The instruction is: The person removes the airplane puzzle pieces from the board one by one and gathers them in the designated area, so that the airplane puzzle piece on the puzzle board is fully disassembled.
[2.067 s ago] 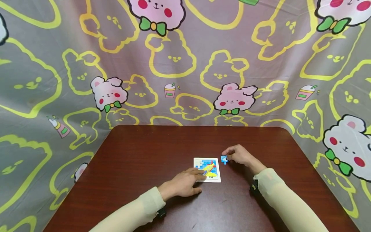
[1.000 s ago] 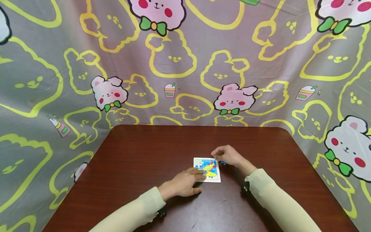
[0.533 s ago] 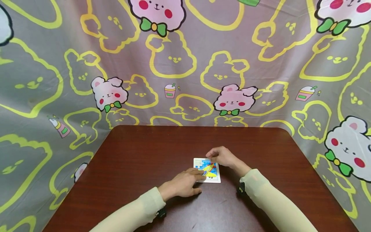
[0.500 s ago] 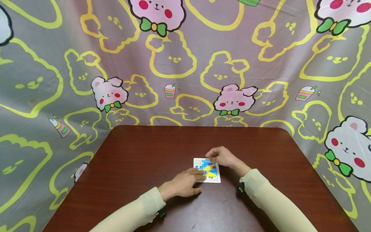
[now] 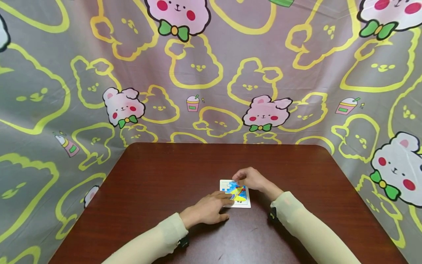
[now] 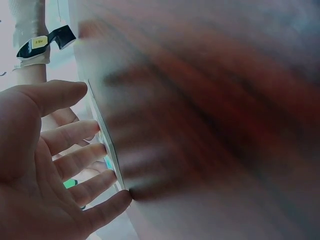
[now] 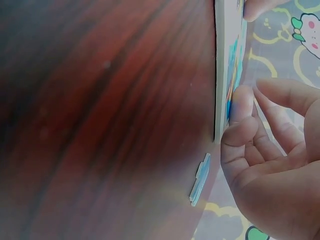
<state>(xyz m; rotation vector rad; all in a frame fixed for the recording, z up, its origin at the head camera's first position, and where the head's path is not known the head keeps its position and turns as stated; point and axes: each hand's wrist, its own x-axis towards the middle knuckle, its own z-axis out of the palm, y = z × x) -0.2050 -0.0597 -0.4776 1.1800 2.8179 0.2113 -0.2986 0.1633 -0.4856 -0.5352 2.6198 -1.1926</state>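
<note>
A small jigsaw puzzle (image 5: 242,199) of a yellow airplane on blue lies in a pale frame on the table, with a gap in its picture at the top left. My left hand (image 5: 211,208) rests over its lower left with fingers spread; the left wrist view has the fingertips (image 6: 125,197) along the frame's edge. At the upper right corner my right hand (image 5: 253,179) bends its fingertips (image 7: 243,100) down onto the picture. Whether they pinch a piece there I cannot tell. Beside the frame, a loose puzzle piece (image 7: 200,179) lies on the table below the right hand.
The dark brown wooden table (image 5: 171,165) has rounded far corners. A grey curtain (image 5: 211,91) printed with yellow outlines and bear faces hangs around its back and sides.
My right hand has left the loose blue piece and moved left onto the puzzle's upper right corner, hiding that piece from the head view. The left hand has stayed in place.
</note>
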